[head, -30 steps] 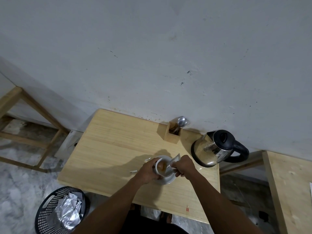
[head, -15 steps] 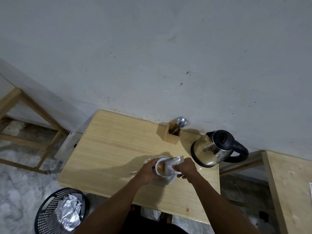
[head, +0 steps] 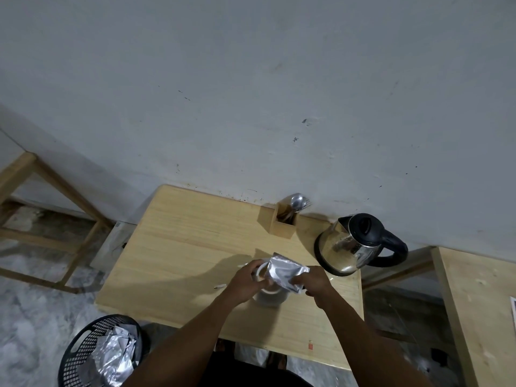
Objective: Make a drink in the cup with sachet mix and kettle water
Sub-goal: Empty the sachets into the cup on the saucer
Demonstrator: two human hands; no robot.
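A white cup (head: pixel 261 272) stands on a white saucer (head: pixel 269 298) near the front of the wooden table (head: pixel 190 247). My left hand (head: pixel 245 282) wraps the cup's left side. My right hand (head: pixel 312 283) pinches a silver foil sachet (head: pixel 283 270), which lies flat over the cup and hides most of its opening. A steel kettle (head: pixel 346 247) with a black lid and handle stands to the right, near the wall.
A wooden holder with spoons (head: pixel 286 222) stands at the wall behind the cup. A small torn strip (head: pixel 220 286) lies on the table left of my hand. A black mesh bin (head: pixel 100 353) with crumpled foil sits on the floor, front left. Another wooden table (head: pixel 480 303) stands on the right.
The sachet has swung from upright at the cup's rim to lying flat across the top of the cup. The brown contents seen inside the cup earlier are now covered.
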